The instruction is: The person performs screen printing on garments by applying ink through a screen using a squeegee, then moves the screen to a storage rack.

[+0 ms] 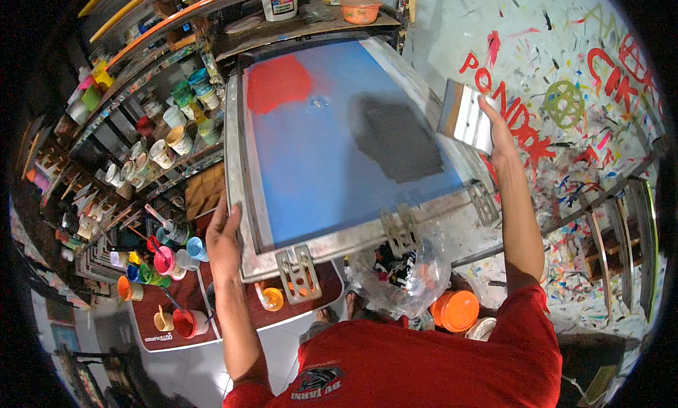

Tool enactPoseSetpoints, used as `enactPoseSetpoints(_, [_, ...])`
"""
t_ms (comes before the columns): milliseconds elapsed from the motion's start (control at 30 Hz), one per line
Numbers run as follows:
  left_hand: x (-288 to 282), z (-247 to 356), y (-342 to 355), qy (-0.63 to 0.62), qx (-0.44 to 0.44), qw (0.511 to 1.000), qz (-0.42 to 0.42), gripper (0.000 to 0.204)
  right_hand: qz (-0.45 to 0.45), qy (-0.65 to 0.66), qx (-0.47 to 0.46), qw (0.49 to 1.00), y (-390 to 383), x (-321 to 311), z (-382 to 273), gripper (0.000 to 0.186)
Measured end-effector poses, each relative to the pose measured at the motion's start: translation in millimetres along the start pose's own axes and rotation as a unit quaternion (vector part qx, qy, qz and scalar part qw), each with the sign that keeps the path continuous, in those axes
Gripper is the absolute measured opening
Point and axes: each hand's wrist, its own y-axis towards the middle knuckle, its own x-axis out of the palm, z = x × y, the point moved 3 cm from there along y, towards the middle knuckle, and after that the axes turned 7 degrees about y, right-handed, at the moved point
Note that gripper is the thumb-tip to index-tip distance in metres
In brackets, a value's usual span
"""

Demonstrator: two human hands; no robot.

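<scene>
A large silk-screen printing frame (353, 256) tilts in front of me, its blue mesh (304, 182) carrying a red patch (279, 83) at the upper left and a dark grey patch (401, 140) at the right. Metal clips (300, 272) stick out along its near edge. My left hand (224, 235) grips the frame's left side near the bottom corner, thumb on the front. Beyond the right edge, my right hand (498, 129) is closed round a squeegee (466, 117) with a silvery handle and a darker blade edge. The squeegee is raised by the frame's right side.
Shelves of paint pots (180, 140) line the left. Below, a dark red low table (159, 330) bears open cups of colour. Under the frame stand a clear plastic bag (402, 288) and an orange bucket (455, 310). A paint-splattered wall (544, 41) rises at the right.
</scene>
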Motion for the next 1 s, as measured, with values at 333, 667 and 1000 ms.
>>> enactPoseSetpoints(333, [10, -10, 132, -0.023, -0.025, 0.999, 0.014, 0.05, -0.202, -0.541, -0.517, 0.631, -16, 96, -12, 0.041])
enactPoseSetpoints(667, [32, 4, 190, 0.018, -0.019, 0.999, 0.028, 0.056, -0.191, -0.664, -0.468, 0.551, 16, 131, 39, 0.052])
enactPoseSetpoints(1000, [16, 30, 155, 0.293, 0.209, 0.918, 0.169, 0.059, -0.076, -0.475, -0.614, 0.625, -31, 96, 71, 0.05])
